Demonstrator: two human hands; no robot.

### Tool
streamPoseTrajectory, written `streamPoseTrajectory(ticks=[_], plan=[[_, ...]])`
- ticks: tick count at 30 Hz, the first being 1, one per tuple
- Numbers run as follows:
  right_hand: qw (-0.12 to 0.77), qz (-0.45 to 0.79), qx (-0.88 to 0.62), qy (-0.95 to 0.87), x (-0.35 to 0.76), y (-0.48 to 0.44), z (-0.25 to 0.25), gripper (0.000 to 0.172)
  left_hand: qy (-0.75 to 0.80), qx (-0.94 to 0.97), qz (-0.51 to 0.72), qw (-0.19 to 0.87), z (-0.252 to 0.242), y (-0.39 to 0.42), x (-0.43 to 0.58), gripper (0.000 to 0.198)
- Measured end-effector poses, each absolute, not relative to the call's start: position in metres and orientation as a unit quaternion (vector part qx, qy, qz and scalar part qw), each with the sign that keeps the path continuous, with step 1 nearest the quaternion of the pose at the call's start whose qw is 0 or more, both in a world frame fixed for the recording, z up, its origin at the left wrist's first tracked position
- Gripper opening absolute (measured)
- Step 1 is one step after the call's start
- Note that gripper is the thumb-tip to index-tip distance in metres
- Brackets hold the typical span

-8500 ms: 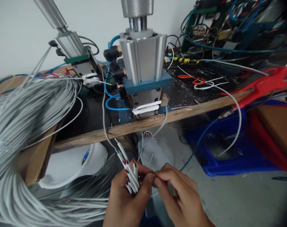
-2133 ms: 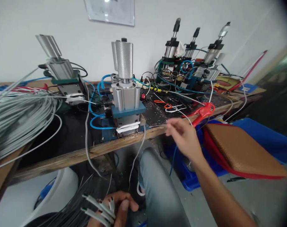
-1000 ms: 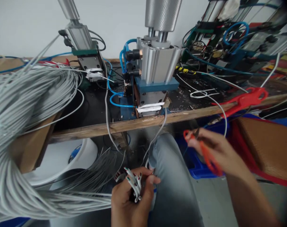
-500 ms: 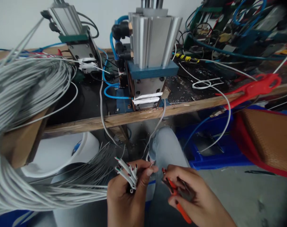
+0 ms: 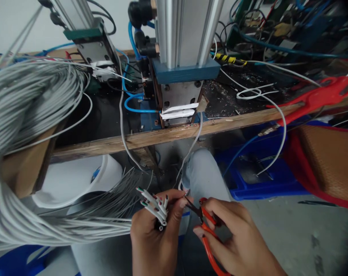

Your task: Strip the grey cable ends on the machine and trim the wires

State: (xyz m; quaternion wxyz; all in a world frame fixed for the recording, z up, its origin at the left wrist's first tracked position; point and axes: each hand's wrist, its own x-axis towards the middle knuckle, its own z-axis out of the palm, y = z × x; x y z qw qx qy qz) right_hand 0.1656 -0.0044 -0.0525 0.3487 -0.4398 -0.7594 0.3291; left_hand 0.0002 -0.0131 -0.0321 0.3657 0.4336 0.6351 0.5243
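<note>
Just snips (image 5: pixel 204 226) beside wire ends (image 5: pixel 155 203), between hands.

The left hand (image 5: pixel 153 234) holds a bunch of white wire ends (image 5: pixel 154 205) in a closed grip, and the right hand (image 5: pixel 234 237) holds orange-handled cutters (image 5: pixel 204 224) whose tip is at a thin wire beside the left thumb. Above them, a pneumatic press (image 5: pixel 181 65) stands on the wooden surface (image 5: pixel 128 141), with grey cable coils (image 5: pixel 27 115) at its left.
</note>
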Motion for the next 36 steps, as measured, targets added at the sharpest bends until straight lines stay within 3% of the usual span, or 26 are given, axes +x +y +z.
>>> streamPoseTrajectory(ticks=[11,36], plan=[[0.344,0.3,-0.46,-0.762,0.16,-0.009,-0.049,0.02,0.623,0.492,0.52,0.315,-0.036,-0.012,-0.002,0.009],[0.324,0.323,-0.463,-0.759,0.157,-0.012,-0.048,0.025,0.591,0.552,0.522,0.273,-0.044,-0.013,-0.007,0.015]])
